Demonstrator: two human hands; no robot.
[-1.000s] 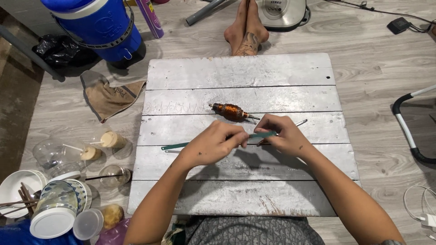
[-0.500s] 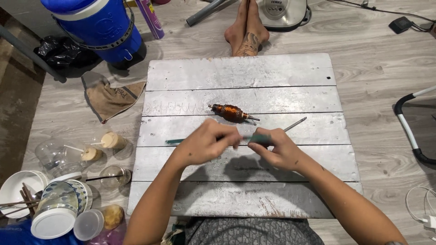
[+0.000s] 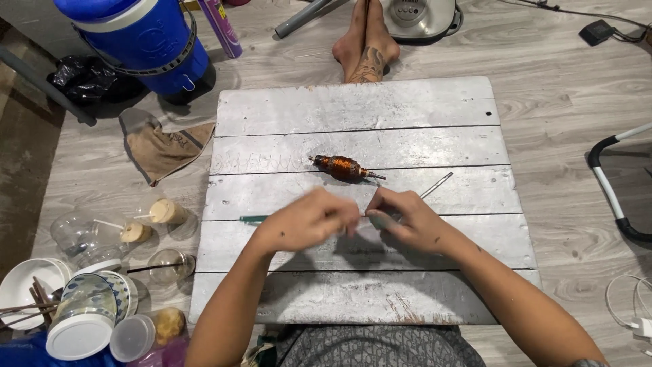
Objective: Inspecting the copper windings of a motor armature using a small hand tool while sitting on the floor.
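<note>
On a grey plank board my left hand and my right hand meet at the middle, both closed on a thin green-handled tool. Its green end sticks out left of my left hand. A thin metal rod pokes out to the upper right past my right hand. Just beyond the hands lies a copper-wound motor armature, apart from both hands.
Another person's bare feet rest at the board's far edge. A blue water cooler and a brown cloth are at upper left. Cups, bowls and jars crowd the lower left. A cable and charger lie at lower right.
My hands have drawn closer together on the tool and shifted slightly. More of the green end shows at the left than half a second ago. The armature has not moved.
</note>
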